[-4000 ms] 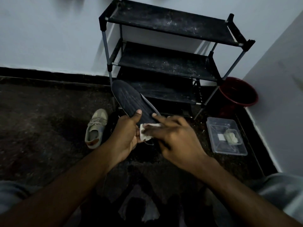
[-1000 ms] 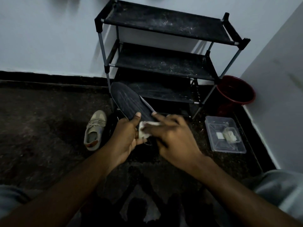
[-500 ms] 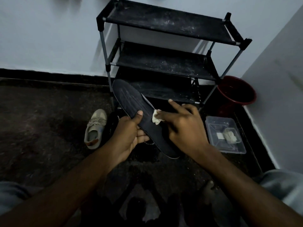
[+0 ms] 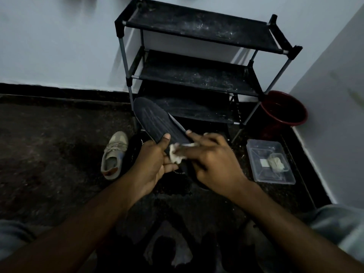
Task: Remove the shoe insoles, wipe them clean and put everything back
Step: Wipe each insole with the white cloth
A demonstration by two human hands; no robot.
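- The heel end of the dark insole (image 4: 155, 121) is hidden behind the right hand (image 4: 214, 162)
- A black shoe (image 4: 136, 148) lies on the floor under the hands; in the dim light it is hard to make out
- Most of the white cloth (image 4: 175, 155) is covered by fingers
- The left hand (image 4: 151, 164) grips the insole at its middle, thumb on top and fingers curled below
- The right hand holds the white cloth against the insole under its index finger, thumb at the far edge; the other fingers are bent
- The insole is held in the air in front of the shoe rack (image 4: 197, 75); its long axis runs from upper left to lower right, and the rounded toe end points away from the person
- A beige sneaker (image 4: 113, 154) lies just beside the black shoe, on its left
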